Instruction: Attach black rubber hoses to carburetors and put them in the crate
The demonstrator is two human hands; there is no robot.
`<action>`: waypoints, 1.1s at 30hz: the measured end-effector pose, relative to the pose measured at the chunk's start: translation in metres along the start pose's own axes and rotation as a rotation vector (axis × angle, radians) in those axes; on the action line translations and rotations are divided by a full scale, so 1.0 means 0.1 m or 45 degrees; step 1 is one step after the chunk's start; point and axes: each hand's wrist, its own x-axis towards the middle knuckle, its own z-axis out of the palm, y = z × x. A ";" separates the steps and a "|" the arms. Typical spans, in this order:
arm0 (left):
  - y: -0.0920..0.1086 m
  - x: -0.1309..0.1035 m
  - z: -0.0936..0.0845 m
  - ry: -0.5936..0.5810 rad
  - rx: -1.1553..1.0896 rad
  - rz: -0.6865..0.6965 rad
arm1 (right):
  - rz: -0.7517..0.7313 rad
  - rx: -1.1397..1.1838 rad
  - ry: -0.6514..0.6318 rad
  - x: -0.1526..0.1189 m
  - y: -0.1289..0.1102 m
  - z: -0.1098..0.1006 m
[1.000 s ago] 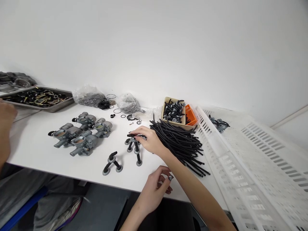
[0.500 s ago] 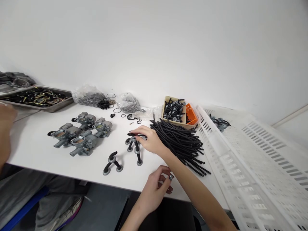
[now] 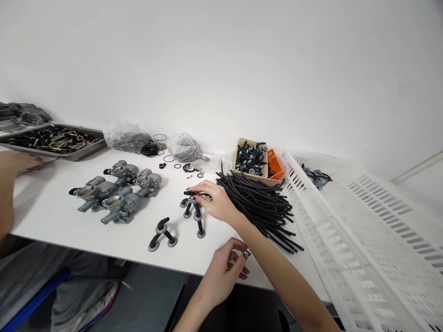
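Several illegible characters (image 3: 367,284) on white crate (image 3: 316,210), right hand (image 3: 214,200) in pinch on black fitting (image 3: 188,193), left hand (image 3: 223,269) half-curled.

A white counter (image 3: 134,240) with lots on it.
Four gray metal parts (image 3: 126,205) sit on the left. A big pile of long black tubes (image 3: 259,212) lies on the right. Short black tubes with gray discs (image 3: 161,227) stand between. Two clear bags (image 3: 128,138) sit behind.
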 end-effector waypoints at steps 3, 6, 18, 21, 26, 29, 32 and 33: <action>0.00 0.00 0.00 -0.004 -0.008 -0.003 | -0.006 -0.005 0.002 0.00 -0.01 -0.01; 0.00 0.00 0.00 -0.006 -0.008 -0.001 | 0.007 -0.007 -0.003 0.00 -0.01 -0.01; 0.00 -0.01 0.01 -0.007 -0.007 -0.005 | -0.028 -0.005 -0.007 0.00 -0.03 -0.01; 0.00 -0.01 0.00 -0.006 0.001 -0.008 | -0.026 -0.002 -0.013 0.00 -0.03 -0.02; 0.00 -0.01 0.00 -0.004 0.008 -0.011 | -0.031 -0.007 -0.009 -0.01 -0.03 -0.02; 0.02 -0.01 0.00 -0.005 0.003 -0.017 | -0.036 0.000 -0.009 -0.02 -0.03 -0.03; 0.02 -0.01 0.01 -0.005 -0.005 -0.021 | -0.053 0.005 -0.013 -0.03 -0.04 -0.03; 0.02 -0.01 0.01 -0.005 -0.007 -0.022 | -0.059 0.004 -0.015 -0.03 -0.04 -0.03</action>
